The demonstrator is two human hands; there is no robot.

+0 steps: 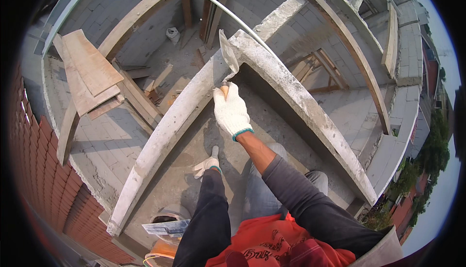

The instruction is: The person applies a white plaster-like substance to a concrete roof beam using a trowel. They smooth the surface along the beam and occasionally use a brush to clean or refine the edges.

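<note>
My right hand [231, 109], in a white knitted glove with a teal cuff, grips the wooden handle of a trowel [228, 53]. Its metal blade points up toward the inside corner where two pale concrete ledges [160, 136] meet in a V; I cannot tell whether it touches them. My left hand [206, 166], also gloved, rests lower on the grey cement floor [272, 121] between the ledges, fingers apart and holding nothing visible. Near my left arm a flat metal tool [162, 227] lies across a bucket [167, 211], with an orange container [160, 252] below it.
Beyond the ledges are block-walled spaces with loose timber, a white sack [173, 35] and wooden beams [349, 43]. Boards [87, 68] lean at the left, and a white pipe [225, 9] arcs overhead. Red roof tiles [43, 160] and the outer edge drop away at left; trees [432, 145] show at right.
</note>
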